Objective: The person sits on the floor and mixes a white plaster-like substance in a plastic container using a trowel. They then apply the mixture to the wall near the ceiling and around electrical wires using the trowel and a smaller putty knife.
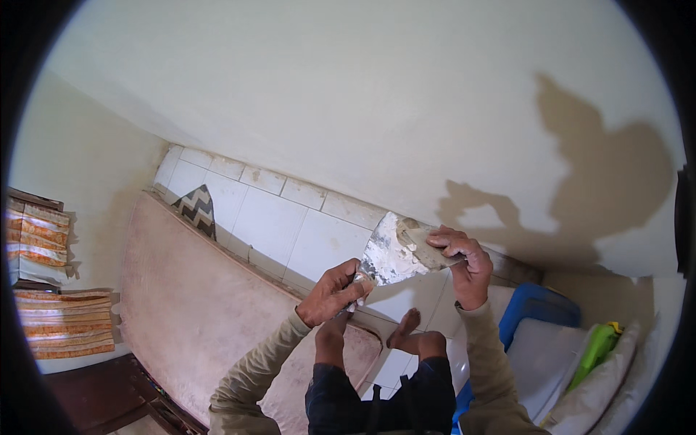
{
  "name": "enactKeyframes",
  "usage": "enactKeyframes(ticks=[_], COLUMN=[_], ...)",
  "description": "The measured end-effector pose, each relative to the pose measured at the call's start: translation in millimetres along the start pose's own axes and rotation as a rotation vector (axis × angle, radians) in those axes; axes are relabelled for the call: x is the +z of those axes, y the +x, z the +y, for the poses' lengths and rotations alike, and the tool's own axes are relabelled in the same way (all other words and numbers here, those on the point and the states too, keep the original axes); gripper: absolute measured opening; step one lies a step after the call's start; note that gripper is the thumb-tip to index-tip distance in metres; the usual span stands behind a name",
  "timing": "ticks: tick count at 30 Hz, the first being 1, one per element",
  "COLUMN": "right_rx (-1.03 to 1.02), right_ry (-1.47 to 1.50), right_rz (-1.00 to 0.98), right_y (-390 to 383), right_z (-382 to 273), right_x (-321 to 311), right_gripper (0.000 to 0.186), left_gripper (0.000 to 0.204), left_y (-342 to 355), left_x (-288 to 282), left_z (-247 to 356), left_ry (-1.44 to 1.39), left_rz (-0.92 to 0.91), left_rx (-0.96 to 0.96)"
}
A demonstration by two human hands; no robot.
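Note:
In front of my body, my left hand (335,293) grips a broad putty knife (368,262) near its handle, which the fingers mostly hide. Thick white putty (392,254) lies smeared and lumped over its metal blade. My right hand (470,264) is closed on a flat greyish scraper (422,241), thumb and fingers pinching its right end. The scraper's left edge meets the putty on the knife. Both tools are held in the air, a little apart from the pale wall (348,101).
A large pinkish mattress (210,290) lies to the left, over white floor tiles (268,221). A zigzag-patterned cloth (197,210) shows behind it. Blue plastic containers (540,312) and a green bag (593,355) stand at right. Orange striped curtains (61,322) hang far left.

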State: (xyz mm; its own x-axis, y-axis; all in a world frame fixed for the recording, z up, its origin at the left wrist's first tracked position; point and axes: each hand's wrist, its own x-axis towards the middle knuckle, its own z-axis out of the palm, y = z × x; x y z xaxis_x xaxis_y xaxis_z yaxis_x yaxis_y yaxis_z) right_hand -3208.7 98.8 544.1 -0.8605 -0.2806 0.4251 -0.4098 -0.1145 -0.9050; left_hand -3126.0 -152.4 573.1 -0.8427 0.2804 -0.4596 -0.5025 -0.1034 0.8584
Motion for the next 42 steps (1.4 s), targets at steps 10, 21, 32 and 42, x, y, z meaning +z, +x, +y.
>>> enactKeyframes(ticks=[10, 21, 32, 42], right_rx=[-0.153, 0.275, 0.743, 0.674], right_ry=[-0.246, 0.034, 0.874, 0.678], right_rz=[0.152, 0.39, -0.131, 0.538], right_y=[14, 18, 50, -21], right_z=[-108, -158, -197, -225], right_x=[-26, -90, -93, -69], right_gripper=[0.028, 0.023, 0.032, 0.032], left_gripper=[0.018, 0.016, 0.013, 0.014], left_y=[-68, -94, -86, -72], left_x=[85, 131, 114, 94], left_z=[88, 154, 190, 209], left_ry=[0.09, 0.092, 0.242, 0.378], left_rz=[0.074, 0.088, -0.162, -0.391], left_rx=[0.082, 0.085, 0.029, -0.044])
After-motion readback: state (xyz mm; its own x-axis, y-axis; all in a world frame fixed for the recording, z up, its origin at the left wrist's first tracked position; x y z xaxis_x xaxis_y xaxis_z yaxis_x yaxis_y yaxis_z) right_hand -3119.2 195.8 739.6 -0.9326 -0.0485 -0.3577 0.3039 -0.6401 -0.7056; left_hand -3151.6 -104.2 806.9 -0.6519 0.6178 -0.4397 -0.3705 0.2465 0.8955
